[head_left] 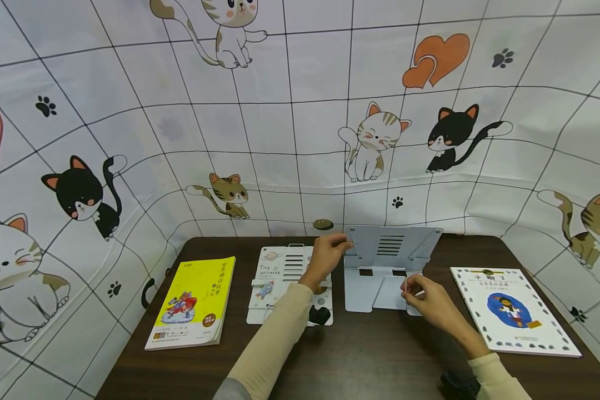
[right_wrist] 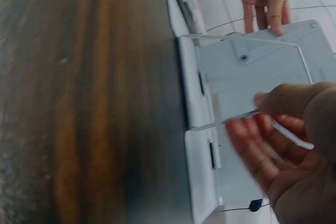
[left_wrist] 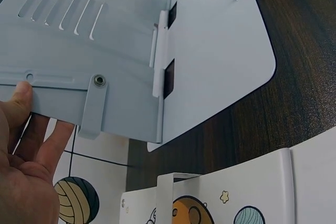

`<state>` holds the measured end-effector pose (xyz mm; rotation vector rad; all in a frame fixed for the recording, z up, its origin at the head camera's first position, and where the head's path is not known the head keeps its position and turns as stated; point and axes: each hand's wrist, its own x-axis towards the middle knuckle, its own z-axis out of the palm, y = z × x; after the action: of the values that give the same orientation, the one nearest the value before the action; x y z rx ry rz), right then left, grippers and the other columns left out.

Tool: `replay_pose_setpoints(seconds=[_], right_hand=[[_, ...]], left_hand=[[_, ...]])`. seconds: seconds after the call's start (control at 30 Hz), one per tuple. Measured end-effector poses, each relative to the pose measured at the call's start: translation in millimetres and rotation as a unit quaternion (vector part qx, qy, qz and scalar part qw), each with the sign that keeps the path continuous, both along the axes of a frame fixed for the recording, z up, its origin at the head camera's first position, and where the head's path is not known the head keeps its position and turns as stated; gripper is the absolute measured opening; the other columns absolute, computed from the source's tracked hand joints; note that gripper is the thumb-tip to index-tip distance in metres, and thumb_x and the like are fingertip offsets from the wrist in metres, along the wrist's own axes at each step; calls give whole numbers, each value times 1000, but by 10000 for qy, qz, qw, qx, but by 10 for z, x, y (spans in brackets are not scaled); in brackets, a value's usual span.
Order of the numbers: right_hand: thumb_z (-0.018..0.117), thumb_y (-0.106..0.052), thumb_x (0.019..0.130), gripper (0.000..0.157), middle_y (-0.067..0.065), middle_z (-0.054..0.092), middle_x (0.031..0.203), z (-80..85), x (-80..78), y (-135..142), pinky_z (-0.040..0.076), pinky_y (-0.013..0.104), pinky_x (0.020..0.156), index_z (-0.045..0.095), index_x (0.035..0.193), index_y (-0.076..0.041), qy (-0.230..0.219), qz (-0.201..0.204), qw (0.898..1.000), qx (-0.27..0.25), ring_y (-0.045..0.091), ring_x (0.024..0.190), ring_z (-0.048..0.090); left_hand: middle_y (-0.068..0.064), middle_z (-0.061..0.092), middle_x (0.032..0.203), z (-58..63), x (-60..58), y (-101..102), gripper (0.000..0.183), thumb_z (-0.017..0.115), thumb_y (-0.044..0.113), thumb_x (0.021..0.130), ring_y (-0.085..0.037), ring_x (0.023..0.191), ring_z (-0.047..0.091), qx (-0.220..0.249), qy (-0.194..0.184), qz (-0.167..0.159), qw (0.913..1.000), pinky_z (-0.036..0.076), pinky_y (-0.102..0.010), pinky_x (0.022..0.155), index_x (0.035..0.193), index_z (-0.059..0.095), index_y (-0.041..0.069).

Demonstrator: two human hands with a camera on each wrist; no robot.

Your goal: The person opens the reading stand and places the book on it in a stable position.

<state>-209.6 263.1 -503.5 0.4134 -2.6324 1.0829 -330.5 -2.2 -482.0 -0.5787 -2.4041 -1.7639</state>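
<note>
A grey-white metal book stand (head_left: 358, 294) stands unfolded on the desk, its slotted back panel (left_wrist: 63, 51) tilted up. My left hand (head_left: 326, 257) grips the panel's left edge, thumb on the front and fingers behind. My right hand (head_left: 430, 300) is at the stand's lower front. Its thumb and fingers pinch the edge of a thin U-shaped support frame (right_wrist: 306, 66), raised off the base. To the left lies a second, folded stand (head_left: 275, 255) printed "Tiny universe", partly covered by the left forearm.
A yellow book (head_left: 195, 300) lies at the desk's left. On the right is a white book (head_left: 515, 311) with a blue oval picture. Behind the dark wooden desk (head_left: 360, 355) hangs a cat-patterned cloth (head_left: 310, 128). A dark object (head_left: 460, 383) shows by the right wrist.
</note>
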Motion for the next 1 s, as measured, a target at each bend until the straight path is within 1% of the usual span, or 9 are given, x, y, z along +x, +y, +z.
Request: replay_pose_setpoints(seconds=[0.1, 0.23, 0.3, 0.4, 0.47, 0.57, 0.67, 0.87, 1.0], right_hand=[[80, -3, 93, 12, -3, 72, 86, -52, -24, 24, 54, 23, 68, 70, 94, -10, -409, -103, 9991, 73, -2, 80, 64], [79, -6, 94, 7, 0, 74, 79, -51, -61, 28, 49, 23, 63, 73, 96, -8, -682, -225, 9974, -86, 2, 70, 66], [78, -7, 95, 5, 3, 76, 79, -47, -87, 26, 50, 22, 62, 74, 98, -6, -801, -258, 9963, -178, 4, 66, 67], [76, -7, 97, 7, 8, 77, 80, -54, -134, 24, 54, 22, 61, 75, 101, -2, -968, -323, 9944, -279, 7, 64, 70], [75, -7, 97, 9, 10, 78, 81, -66, -170, 30, 55, 23, 60, 75, 103, 0, -1019, -373, 9935, -332, 9, 64, 71], [75, -6, 98, 10, 11, 79, 82, -78, -217, 48, 55, 23, 60, 76, 105, 0, -1002, -422, 9934, -358, 11, 64, 72], [73, -6, 98, 11, 11, 80, 83, -83, -250, 66, 54, 23, 60, 77, 105, 0, -956, -440, 9940, -302, 11, 64, 72], [72, -9, 99, 15, 15, 81, 90, -98, -275, 68, 56, 23, 61, 78, 109, 2, -1098, -425, 9926, -303, 13, 65, 73], [75, -11, 98, 16, 14, 81, 87, -109, -272, 62, 54, 24, 62, 79, 107, 1, -1172, -490, 9915, -298, 15, 63, 74]], left_hand=[[-12, 80, 108, -6, -5, 0, 18, 77, 14, 98, -9, 89, 68, -2, 58, 15, 10000, 53, -21, 76, 112, 82, 5], [-12, 80, 104, -17, -9, 2, 15, 77, 14, 98, -6, 83, 63, -9, 154, 29, 9999, 51, -20, 73, 109, 82, 5], [-12, 80, 102, -23, -7, 2, 15, 77, 15, 98, -5, 81, 62, -1, 205, 24, 9998, 50, -21, 72, 109, 82, 5], [-10, 80, 102, -26, 16, -5, 15, 77, 16, 98, -6, 81, 62, -8, 236, 34, 9997, 50, -21, 71, 109, 83, 7], [-10, 81, 104, -25, 44, -11, 16, 77, 15, 98, -9, 83, 66, 16, 251, 20, 9997, 52, -21, 73, 110, 83, 7], [-10, 82, 107, -25, 103, -19, 16, 76, 13, 98, -18, 90, 73, 79, 222, -29, 9997, 54, -22, 77, 111, 83, 6], [-11, 82, 108, -38, 159, -21, 16, 74, 10, 99, -26, 96, 76, 142, 193, -120, 9996, 56, -23, 81, 111, 83, 5], [-13, 82, 109, -90, 226, -31, 18, 70, 5, 101, -27, 102, 78, 61, 277, -141, 9995, 61, -27, 87, 115, 80, 1], [-13, 82, 109, -122, 253, -44, 17, 71, 7, 101, -26, 103, 78, -12, 333, -207, 9992, 62, -29, 89, 114, 80, 2]])
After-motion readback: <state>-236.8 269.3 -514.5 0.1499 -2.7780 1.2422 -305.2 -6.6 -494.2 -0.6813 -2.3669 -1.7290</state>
